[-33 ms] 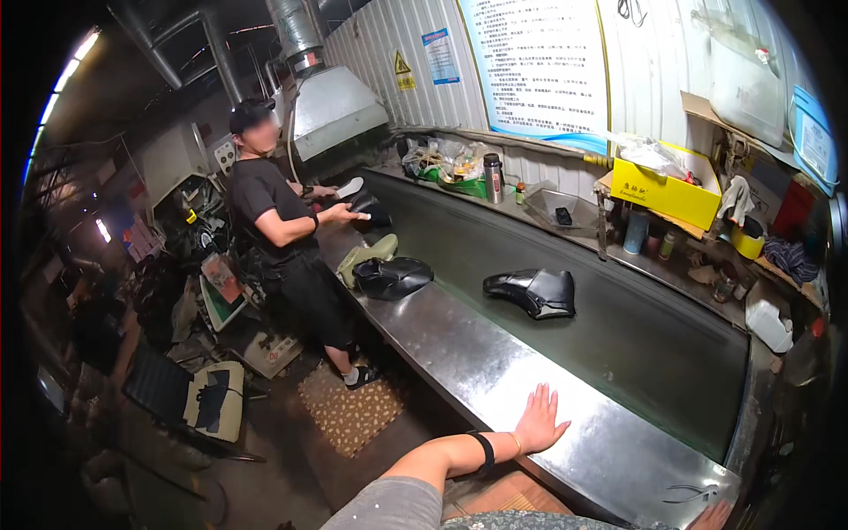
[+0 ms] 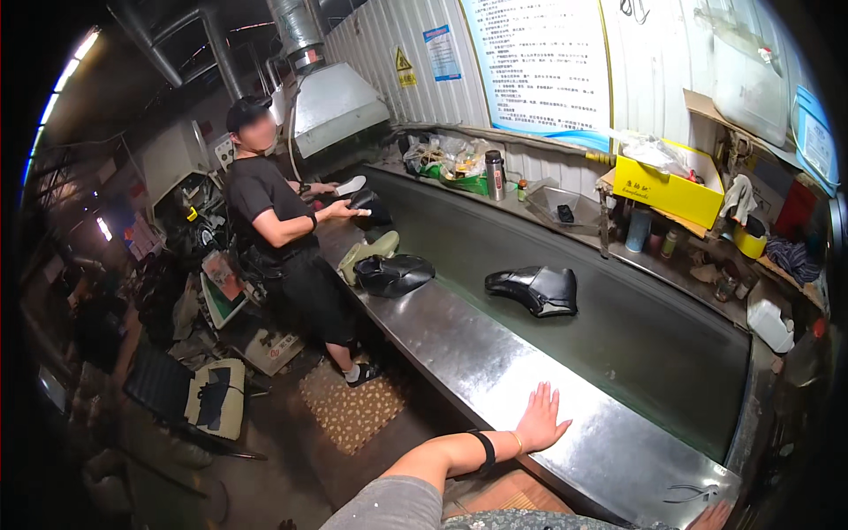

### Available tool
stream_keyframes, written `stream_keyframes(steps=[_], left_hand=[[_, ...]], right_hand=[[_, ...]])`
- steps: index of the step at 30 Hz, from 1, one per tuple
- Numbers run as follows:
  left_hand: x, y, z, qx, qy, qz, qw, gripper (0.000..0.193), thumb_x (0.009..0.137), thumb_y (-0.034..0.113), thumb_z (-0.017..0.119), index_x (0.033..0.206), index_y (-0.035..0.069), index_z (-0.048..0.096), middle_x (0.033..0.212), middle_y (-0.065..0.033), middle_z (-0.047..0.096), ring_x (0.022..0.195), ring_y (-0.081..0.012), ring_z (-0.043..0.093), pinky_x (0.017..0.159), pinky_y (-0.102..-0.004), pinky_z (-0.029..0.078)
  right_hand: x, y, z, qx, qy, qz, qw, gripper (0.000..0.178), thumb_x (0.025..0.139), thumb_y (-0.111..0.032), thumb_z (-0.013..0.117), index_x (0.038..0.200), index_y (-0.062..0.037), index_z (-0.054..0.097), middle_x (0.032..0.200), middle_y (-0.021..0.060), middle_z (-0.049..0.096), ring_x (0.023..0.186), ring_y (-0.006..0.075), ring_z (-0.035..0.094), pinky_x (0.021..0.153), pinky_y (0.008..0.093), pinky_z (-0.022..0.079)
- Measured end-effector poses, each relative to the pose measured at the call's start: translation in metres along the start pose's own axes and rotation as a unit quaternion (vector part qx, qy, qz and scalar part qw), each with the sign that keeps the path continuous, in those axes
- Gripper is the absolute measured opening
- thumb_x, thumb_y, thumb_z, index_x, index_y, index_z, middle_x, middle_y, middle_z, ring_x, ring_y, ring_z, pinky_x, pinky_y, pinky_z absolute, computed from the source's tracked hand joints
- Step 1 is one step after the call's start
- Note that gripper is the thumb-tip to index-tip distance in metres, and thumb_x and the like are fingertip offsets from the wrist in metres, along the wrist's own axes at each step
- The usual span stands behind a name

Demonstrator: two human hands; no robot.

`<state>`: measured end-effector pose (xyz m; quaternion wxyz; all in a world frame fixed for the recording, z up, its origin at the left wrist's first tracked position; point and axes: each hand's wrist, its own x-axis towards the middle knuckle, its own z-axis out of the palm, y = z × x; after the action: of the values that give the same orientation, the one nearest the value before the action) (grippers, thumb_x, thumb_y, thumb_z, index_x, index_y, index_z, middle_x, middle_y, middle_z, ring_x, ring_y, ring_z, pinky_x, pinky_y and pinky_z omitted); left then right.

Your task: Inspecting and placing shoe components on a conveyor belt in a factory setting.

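left hand [image 2: 541,417] lies flat, fingers spread, on the steel bench [image 2: 459,344], yellow box [image 2: 669,187] beyond.

My left hand [image 2: 541,420] lies flat, fingers spread, palm down on the steel bench edge [image 2: 459,353]; nearest item: black shoe upper [image 2: 534,291], glossy, on its side on the dark belt, well apart.

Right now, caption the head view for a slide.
Left hand flat on steel workbench; black boot upper lies beyond; co-worker stands at far end.
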<state>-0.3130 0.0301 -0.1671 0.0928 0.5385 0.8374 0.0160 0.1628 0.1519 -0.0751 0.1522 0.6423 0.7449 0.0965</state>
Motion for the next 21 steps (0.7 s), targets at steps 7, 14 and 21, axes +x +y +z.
stream_keyframes(steps=[7,14,21], left_hand=[[0.001,0.002,-0.003,0.014,-0.004,-0.004,1.0,0.08,0.098,0.051,0.031,0.144,-0.013,0.02,0.151,-0.0365,0.013,0.143,-0.0482,0.008,0.116,-0.0532,0.01],[0.0,0.001,-0.008,0.005,-0.017,0.0,1.0,0.08,0.097,0.051,0.032,0.143,-0.014,0.021,0.15,-0.0371,0.015,0.142,-0.0488,0.011,0.116,-0.0535,0.012],[0.008,-0.001,0.023,-0.03,0.021,-0.002,0.999,0.079,0.097,0.05,0.033,0.143,-0.014,0.022,0.149,-0.0373,0.016,0.142,-0.0485,0.012,0.116,-0.0528,0.013]], right_hand=[[0.012,0.014,0.036,-0.007,0.085,-0.023,0.996,0.047,0.099,-0.028,0.035,0.127,0.0046,0.054,0.131,0.0271,0.053,0.128,0.0413,0.042,0.112,0.0503,0.024],[0.021,0.03,0.078,-0.091,0.198,-0.106,0.97,0.041,0.096,-0.023,0.041,0.124,0.0037,0.056,0.122,0.0266,0.058,0.12,0.0436,0.048,0.107,0.0526,0.03],[0.022,0.025,0.068,-0.042,0.229,-0.088,0.968,0.039,0.097,-0.024,0.04,0.117,0.0031,0.06,0.111,0.028,0.061,0.113,0.0459,0.051,0.104,0.0539,0.034]])
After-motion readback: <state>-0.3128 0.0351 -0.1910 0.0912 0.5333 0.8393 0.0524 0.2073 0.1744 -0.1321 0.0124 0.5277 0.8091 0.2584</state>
